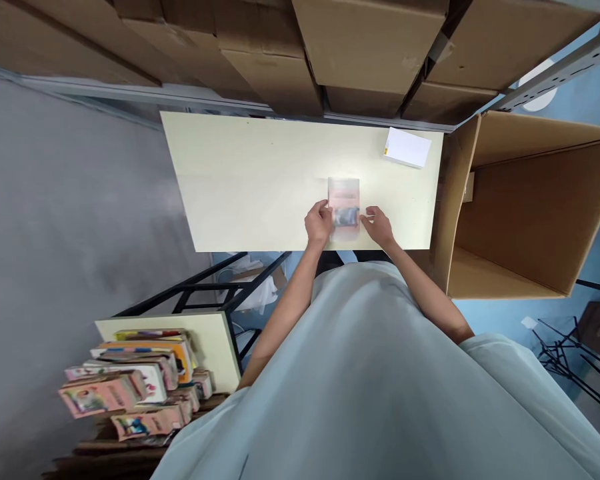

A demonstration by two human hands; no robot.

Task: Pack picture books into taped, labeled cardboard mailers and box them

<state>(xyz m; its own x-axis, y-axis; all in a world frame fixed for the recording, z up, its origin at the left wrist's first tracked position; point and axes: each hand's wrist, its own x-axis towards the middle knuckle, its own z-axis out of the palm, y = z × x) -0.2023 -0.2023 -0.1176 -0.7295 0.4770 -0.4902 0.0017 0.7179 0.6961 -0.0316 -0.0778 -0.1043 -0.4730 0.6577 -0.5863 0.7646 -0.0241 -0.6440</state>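
Note:
A thin pink book (347,203) with a dark picture on its cover lies on the pale table in front of me, blurred. A whitish, see-through band shows at its top and bottom, like a clear plastic sleeve. My left hand (319,222) is at the left edge, its fingers curled and closed against the book. At the right edge is my right hand (378,225), with bent fingers and a gap between thumb and forefinger. Its thumb tip comes close to the edge or touches it.
A white box (407,147) sits at the table's (240,180) far right corner. Beside the table on the right stands a large open carton (525,220). Cardboard boxes (370,40) fill a shelf beyond. Stacked books (145,373) occupy a lower stand at the left.

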